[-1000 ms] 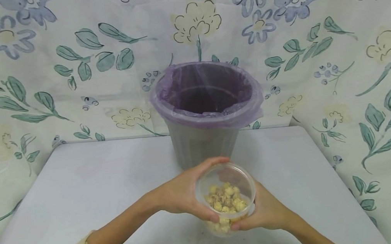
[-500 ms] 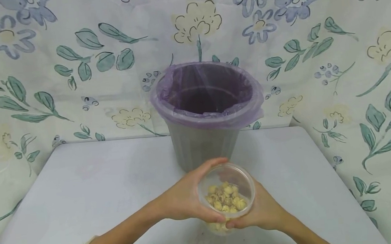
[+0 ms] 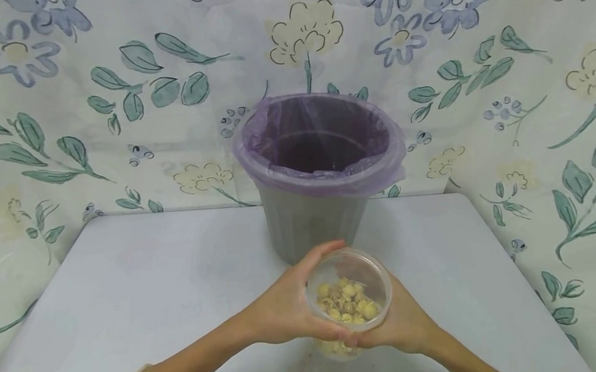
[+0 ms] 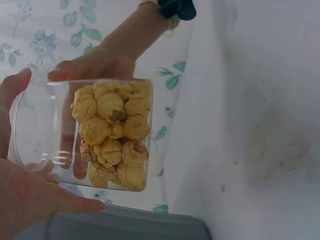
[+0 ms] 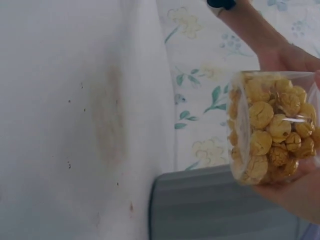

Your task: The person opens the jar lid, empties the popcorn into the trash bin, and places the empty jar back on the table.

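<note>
A clear round plastic jar (image 3: 360, 263) of popcorn (image 3: 346, 301) is held between both hands, its open top tilted toward the head camera. Around the rim on the left curls my left hand (image 3: 287, 305), thumb at the front and fingers behind. My right hand (image 3: 402, 318) grips the jar from the right side, its thumb tip meeting the left thumb at the front. In the left wrist view the popcorn (image 4: 115, 132) fills the lower part of the jar, above the white table. The right fingers are mostly hidden behind the jar.
Behind the hands stands a grey bin (image 3: 314, 220) lined with a purple bag (image 3: 324, 181), its mouth open. Small dark crumbs and a brownish smudge (image 5: 107, 115) mark the white table (image 3: 167, 268). Floral cloth (image 3: 165, 132) hangs at the back and sides.
The left hand has shifted slightly right around the jar, and the thumbs have come together at its front. The whole head view has shifted slightly.
</note>
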`<action>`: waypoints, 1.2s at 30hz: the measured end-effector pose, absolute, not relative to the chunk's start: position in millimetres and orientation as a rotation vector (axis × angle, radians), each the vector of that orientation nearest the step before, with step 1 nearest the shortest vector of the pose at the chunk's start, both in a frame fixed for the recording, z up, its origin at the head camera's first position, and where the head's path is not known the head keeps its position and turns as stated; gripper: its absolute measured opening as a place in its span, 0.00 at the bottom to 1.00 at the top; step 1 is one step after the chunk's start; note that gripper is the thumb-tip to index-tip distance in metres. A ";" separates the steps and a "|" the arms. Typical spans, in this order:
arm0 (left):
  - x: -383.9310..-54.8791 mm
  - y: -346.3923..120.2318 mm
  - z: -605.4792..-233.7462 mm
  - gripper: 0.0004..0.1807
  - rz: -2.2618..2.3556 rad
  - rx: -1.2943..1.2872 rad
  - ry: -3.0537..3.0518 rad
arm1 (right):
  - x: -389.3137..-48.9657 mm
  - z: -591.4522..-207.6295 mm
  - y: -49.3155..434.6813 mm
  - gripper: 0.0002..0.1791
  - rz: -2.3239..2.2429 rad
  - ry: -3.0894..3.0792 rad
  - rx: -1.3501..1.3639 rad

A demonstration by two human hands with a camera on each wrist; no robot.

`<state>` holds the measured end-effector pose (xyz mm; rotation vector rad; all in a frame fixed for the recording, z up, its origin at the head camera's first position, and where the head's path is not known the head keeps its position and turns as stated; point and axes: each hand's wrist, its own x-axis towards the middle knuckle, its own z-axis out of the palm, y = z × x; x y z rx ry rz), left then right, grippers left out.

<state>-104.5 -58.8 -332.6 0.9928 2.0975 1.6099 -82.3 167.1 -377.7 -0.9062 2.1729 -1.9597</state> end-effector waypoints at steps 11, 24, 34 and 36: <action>-99.6 -57.3 -338.6 0.63 1.671 0.937 2.124 | -78.6 -379.7 162.4 0.59 -1.978 2.248 -0.816; -92.1 -43.8 -342.0 0.66 1.695 0.756 2.398 | -83.8 -389.2 159.8 0.59 -1.910 2.568 -0.785; -101.6 -55.7 -348.0 0.69 1.778 0.927 2.134 | -80.4 -388.7 160.4 0.58 -1.901 2.508 -0.738; -107.1 -60.8 -349.3 0.69 1.752 0.964 2.091 | -79.8 -389.0 161.2 0.58 -1.886 2.506 -0.731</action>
